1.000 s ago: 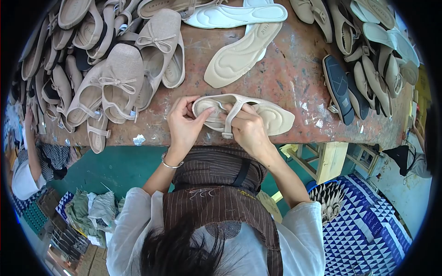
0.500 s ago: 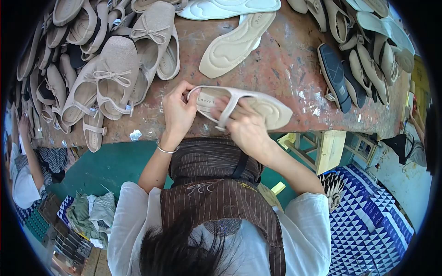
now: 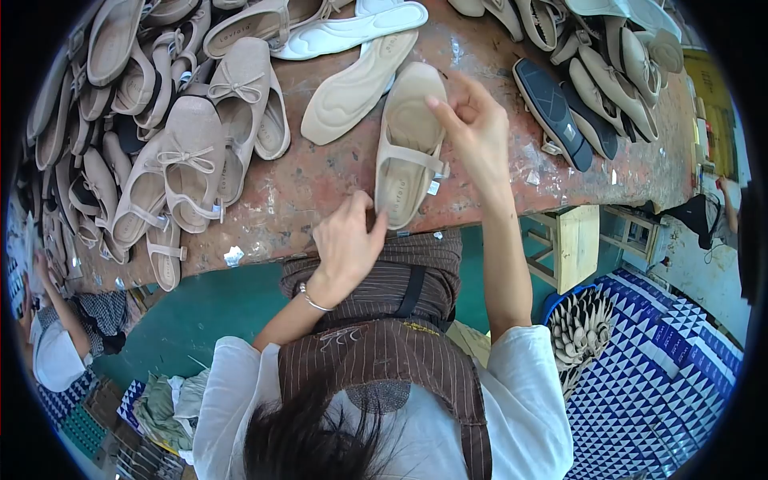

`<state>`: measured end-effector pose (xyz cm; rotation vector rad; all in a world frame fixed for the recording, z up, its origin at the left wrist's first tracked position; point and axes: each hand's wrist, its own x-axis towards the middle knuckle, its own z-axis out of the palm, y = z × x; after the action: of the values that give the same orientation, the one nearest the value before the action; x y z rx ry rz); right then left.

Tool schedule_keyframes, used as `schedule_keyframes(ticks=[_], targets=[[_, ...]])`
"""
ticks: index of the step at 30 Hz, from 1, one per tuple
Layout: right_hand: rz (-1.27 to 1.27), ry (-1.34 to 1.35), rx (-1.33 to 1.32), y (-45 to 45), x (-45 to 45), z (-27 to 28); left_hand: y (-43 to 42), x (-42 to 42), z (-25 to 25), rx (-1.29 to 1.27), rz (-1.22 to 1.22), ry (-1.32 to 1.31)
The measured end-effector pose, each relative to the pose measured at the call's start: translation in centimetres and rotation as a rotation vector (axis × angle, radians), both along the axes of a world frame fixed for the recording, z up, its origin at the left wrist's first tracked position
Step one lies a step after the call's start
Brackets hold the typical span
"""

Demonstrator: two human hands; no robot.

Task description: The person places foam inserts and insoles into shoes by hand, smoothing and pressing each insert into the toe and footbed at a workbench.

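A pale beige strap shoe (image 3: 412, 158) is in front of me, toe pointing away, its insole showing lettering near the heel. My left hand (image 3: 350, 244) is at the heel, fingers curled and thumb against the heel edge. Beside the toe, my right hand (image 3: 480, 132) has its fingers apart, with the thumb at the inner toe area. A loose beige insole (image 3: 348, 92) lies left of the toe, and a white insole (image 3: 352, 30) lies beyond it.
Beige bow shoes (image 3: 192, 156) are heaped on the table's left. Dark-soled shoes (image 3: 552, 112) and more beige ones lie at right. Below the worn tabletop (image 3: 280, 216) are a wooden stool (image 3: 578, 248) and a basin of pale pieces (image 3: 580, 324). Another person's arm (image 3: 64, 308) shows at far left.
The strap shoe has turned from lying crosswise to pointing away from me. My right hand has come out of the shoe and moved up to the toe; my left hand has lowered with the heel.
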<state>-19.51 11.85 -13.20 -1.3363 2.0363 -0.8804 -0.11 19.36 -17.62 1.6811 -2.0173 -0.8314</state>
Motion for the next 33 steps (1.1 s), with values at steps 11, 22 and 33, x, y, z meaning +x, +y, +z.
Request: schedule_keyframes(ticks=[11, 22, 33], targets=[[0.342, 0.723, -0.108, 6.6, 5.0, -5.4, 2.0, -2.0, -3.4, -0.320, -0.522, -0.124], [0.362, 0.658, -0.246, 4.0, 4.1, -7.2, 1.7, -2.1, -3.2, -0.262, -0.499, -0.120], [0.464, 0.613, -0.140, 1.9, 3.7, -4.9, 1.4, -1.9, -3.3, -0.255, -0.520, -0.101]])
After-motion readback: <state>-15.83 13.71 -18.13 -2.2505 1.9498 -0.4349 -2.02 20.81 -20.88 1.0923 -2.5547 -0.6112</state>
